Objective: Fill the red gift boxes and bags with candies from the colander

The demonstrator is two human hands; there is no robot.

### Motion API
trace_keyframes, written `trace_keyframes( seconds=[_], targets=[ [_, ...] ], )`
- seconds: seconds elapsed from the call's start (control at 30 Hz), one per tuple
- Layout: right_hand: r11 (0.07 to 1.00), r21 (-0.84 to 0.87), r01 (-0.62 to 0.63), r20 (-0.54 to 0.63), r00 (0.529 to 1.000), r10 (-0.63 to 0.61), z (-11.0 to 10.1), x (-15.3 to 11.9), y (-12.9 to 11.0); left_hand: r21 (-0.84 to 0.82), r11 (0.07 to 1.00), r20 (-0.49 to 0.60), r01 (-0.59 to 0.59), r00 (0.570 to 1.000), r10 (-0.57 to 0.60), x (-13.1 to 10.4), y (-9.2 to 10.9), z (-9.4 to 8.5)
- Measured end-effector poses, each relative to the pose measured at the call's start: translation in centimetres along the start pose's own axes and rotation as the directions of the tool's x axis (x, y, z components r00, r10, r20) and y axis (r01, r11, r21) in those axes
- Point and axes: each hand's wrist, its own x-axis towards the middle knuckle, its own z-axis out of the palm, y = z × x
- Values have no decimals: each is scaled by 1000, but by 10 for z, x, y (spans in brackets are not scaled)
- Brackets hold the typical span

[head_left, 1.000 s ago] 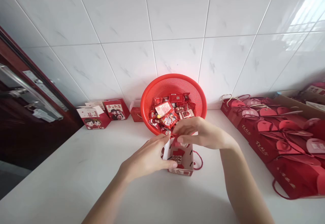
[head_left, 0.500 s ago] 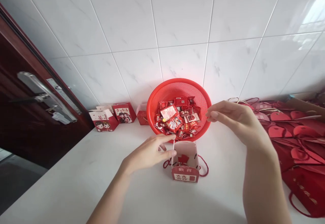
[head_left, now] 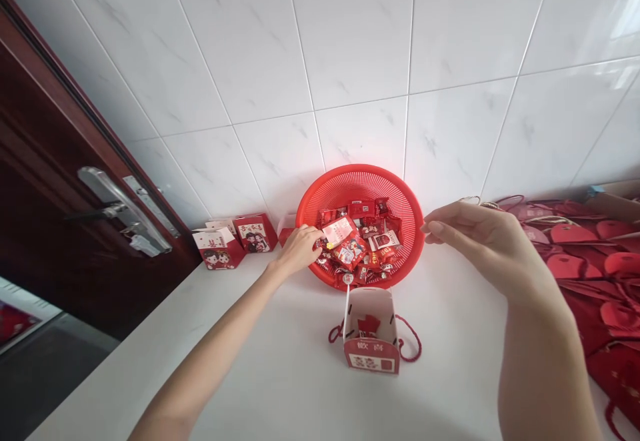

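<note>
My left hand [head_left: 301, 249] reaches over the left rim of a red plastic basket [head_left: 410, 191], its fingers curled at the wrapped sweets [head_left: 353, 251]; whether it grips one is hidden. My right hand [head_left: 465, 234] hovers at the basket's right side, thumb and index finger pinched together; anything between them is too small to make out. In front of the basket stands an open-topped red and white box [head_left: 373, 354] with a dark red cord at each side and a red packet [head_left: 369, 324] inside. Neither hand touches this box.
Small red and white boxes [head_left: 219, 254] with cartoon figures stand at the back left, near a dark red door [head_left: 95, 227] with a metal handle. Many flat red bags [head_left: 595, 274] with cords lie at the right. A tiled wall [head_left: 360, 41] rises behind the basket.
My left hand has left the open box's left edge and moved up to the basket's left side. My right hand remains pinched beside the basket. The view has shifted slightly.
</note>
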Motion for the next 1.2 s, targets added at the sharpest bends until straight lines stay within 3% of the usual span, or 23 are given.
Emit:
trace_keyframes(
  seconds=[0.17,0.33,0.53,0.77,1.2],
  targets=[
    [1000,-17,13,-15,1000,-13,-1,0,1,25,998,67,-49,997,47,4,-2,4],
    [1000,-20,22,-13,1000,-22,-1,0,1,-8,996,100,-94,990,95,-9,-9,7],
    [1000,-23,18,4,1000,-18,1,1,5,-41,992,44,-117,992,119,-21,-16,14],
    [999,-47,25,26,999,-23,3,1,8,38,992,90,-123,989,119,-17,-5,17],
    [1000,-30,-9,18,1000,9,1,3,10,-32,988,13,-151,988,151,-13,0,17]
  ],
)
